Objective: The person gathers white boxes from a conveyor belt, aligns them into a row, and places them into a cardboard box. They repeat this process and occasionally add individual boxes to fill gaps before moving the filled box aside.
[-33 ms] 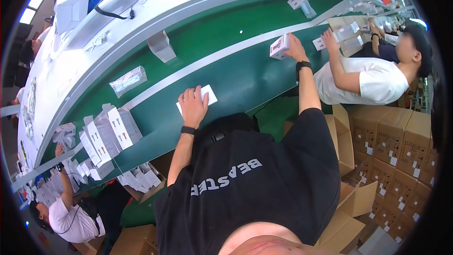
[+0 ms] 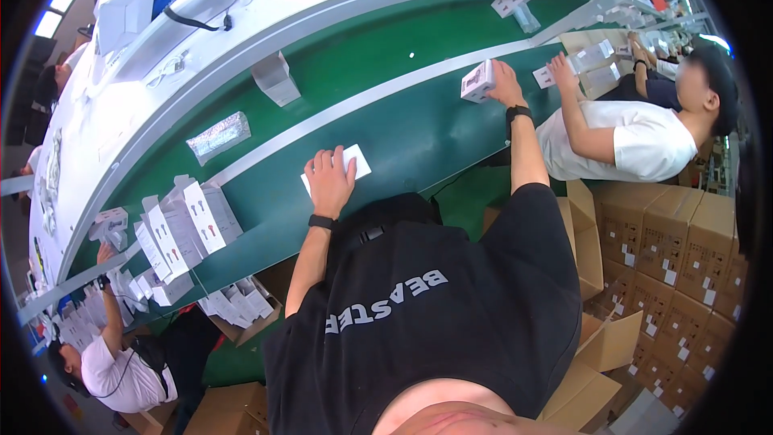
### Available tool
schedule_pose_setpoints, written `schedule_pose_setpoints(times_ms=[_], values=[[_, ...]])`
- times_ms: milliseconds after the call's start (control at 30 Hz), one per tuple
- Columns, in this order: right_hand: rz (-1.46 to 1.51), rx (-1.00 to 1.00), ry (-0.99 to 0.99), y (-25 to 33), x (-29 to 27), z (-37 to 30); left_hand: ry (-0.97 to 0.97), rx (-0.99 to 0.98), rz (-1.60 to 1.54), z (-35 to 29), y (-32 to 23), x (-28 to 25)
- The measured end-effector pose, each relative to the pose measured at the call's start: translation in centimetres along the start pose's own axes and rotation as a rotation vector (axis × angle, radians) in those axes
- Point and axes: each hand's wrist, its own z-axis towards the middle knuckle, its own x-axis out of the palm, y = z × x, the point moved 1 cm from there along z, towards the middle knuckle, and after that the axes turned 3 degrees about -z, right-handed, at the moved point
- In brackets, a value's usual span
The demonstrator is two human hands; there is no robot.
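On the dark green work surface [image 2: 403, 141], my left hand [image 2: 330, 181] lies over a plain white box [image 2: 352, 159], fingers curled across its top and thumb along its side. Farther right, my right hand [image 2: 506, 84] grips a white carton with a printed picture [image 2: 478, 80], holding it by its right side near the far edge of the surface. Part of each box is hidden under the fingers. To the left stand several open white cartons [image 2: 201, 217] with small printed pictures, flaps up.
Beyond the pale rail lie a silver bubble-wrap pouch [image 2: 219, 138], an open white carton [image 2: 276, 80] and another box [image 2: 510, 2]. Co-workers sit at right [image 2: 636, 133] and left [image 2: 121, 366]. Brown shipping cartons [image 2: 652, 225] are stacked behind at right. A box of white cartons [image 2: 241, 304] stands below the edge.
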Motion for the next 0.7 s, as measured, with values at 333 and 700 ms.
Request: schedule_pose_setpoints(times_ms=[333,700], values=[[0.137,0.505,0.346,5.4,-0.4,1.3,-0.037,-0.02,0.011,-0.6,0.9,-0.4],[0.296,-0.074,0.227,30.6,-2.8,-9.1,-0.007,-0.059,-0.018,-1.2,0.9,-0.6]])
